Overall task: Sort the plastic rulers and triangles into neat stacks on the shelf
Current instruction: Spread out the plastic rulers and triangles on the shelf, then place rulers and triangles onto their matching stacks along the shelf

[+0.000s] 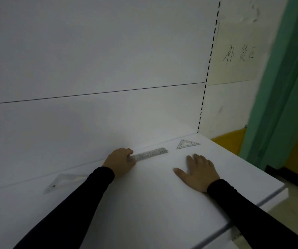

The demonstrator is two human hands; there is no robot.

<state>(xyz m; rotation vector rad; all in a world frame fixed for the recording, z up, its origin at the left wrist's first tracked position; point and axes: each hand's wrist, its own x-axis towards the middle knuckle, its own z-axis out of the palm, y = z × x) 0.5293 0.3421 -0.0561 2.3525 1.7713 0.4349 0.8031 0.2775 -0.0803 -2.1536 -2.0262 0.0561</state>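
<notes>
A clear plastic ruler (150, 153) with dark markings lies flat on the white shelf (144, 203), running along the shelf's back edge, its left end under the fingers of the left hand (120, 161). To the ruler's right, near the shelf's back right corner, a small clear triangle (187, 144) lies flat. Well left of the ruler, a larger clear triangle (63, 182) lies flat, blurred, close to the back edge

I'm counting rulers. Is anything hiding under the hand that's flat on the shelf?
Nothing shows around the right hand; it lies flat on the bare white shelf. Whatever might sit beneath the palm is covered, so I cannot tell.
</notes>
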